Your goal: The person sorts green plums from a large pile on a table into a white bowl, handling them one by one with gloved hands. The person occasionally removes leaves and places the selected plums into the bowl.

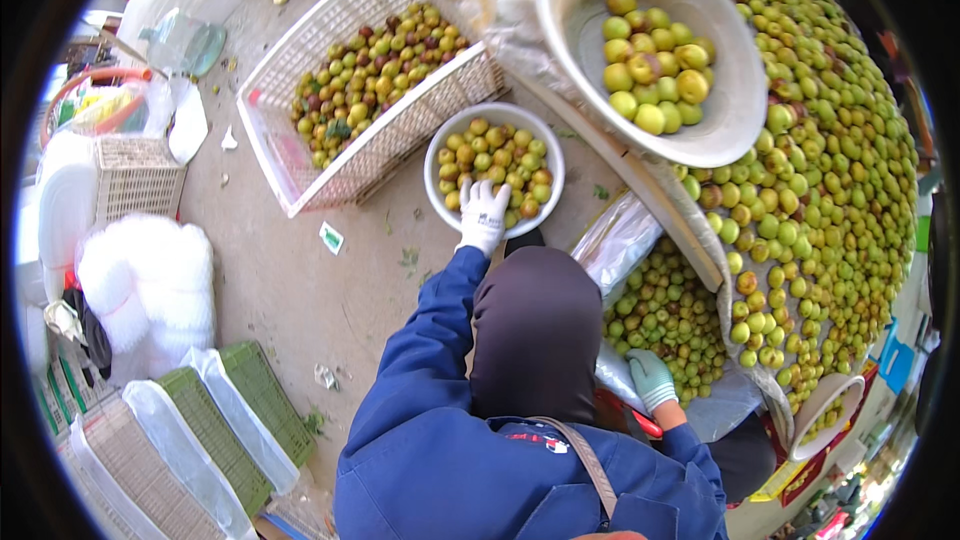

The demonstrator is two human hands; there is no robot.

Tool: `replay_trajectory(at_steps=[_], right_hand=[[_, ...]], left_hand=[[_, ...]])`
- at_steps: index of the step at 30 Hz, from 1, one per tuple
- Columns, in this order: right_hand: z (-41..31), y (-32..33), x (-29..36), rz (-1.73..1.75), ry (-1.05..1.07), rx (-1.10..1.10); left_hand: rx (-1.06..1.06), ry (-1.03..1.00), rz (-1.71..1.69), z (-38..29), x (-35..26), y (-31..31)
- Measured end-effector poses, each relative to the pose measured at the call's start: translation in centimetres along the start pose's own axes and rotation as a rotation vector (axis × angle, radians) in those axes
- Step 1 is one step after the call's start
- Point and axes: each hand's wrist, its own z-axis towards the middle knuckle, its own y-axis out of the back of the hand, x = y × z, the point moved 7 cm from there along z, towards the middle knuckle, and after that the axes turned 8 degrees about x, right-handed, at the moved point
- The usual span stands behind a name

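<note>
My left hand, in a white glove, reaches into a white bowl. Its fingers are spread over green-and-brown jujubes; the palm side is hidden. At the right, my right hand wears a pale green glove. It lies palm down at the near edge of a heap of smaller jujubes, beside clear plastic sheeting. Whether those fingers hold a fruit is hidden. Below that wrist shows a red object. My dark-clad knee rises between both arms.
Beyond the bowl stands a white lattice crate partly filled with jujubes. A large pale basin with jujubes sits above a board edge. More jujubes cover the raised surface at right. Green crates and bagged white netting are at left.
</note>
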Motion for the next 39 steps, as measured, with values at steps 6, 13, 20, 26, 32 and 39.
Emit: replay_trajectory(at_steps=[6,13,20,26,32,39], right_hand=[[-0.5,1.1,0.4,-0.089,-0.047,0.025],[-0.6,0.7,-0.5,-0.050,0.026,-0.013],[-1.2,0.5,-0.9,-0.015,0.036,-0.016],[-1.4,-0.3,-2.4,0.007,-0.016,0.001],[-0.9,-0.8,-2.5,0.044,-0.066,0.040],[-0.1,-1.3,-2.5,0.006,-0.086,0.071]], left_hand=[[0.019,-0.024,-0.046,2.1,-1.5,0.9],[0.252,-0.008,-0.231,1.8,-4.7,-1.0],[0.246,-0.293,-0.161,4.5,-8.3,-0.8],[0.133,-0.250,-0.210,7.1,-7.3,-1.3],[0.242,0.167,-0.016,13.9,2.4,-1.4],[0.418,0.328,0.145,15.7,5.0,-1.9]])
